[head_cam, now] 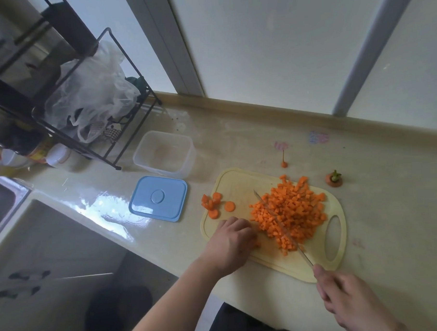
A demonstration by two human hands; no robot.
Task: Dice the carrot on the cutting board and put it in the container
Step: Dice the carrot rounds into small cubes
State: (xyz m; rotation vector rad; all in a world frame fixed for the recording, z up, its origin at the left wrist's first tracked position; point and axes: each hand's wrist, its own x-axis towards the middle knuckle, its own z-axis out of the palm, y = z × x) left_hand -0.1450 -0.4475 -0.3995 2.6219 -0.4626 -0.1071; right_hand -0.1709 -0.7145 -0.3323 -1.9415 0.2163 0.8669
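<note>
Head view: right hand (343, 297) grips the knife (277, 222), left hand (232, 239) seemingly curled over carrot pieces (256, 244), fingers risking a nick.

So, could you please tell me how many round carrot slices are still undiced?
About 4: a cluster of round carrot slices at the cutting board's left edge and one apart beside it. Overlaps may hide more, also under the left hand.

Carrot dice (289, 214) on board (238, 184), container (165, 154) left-behind.
</note>
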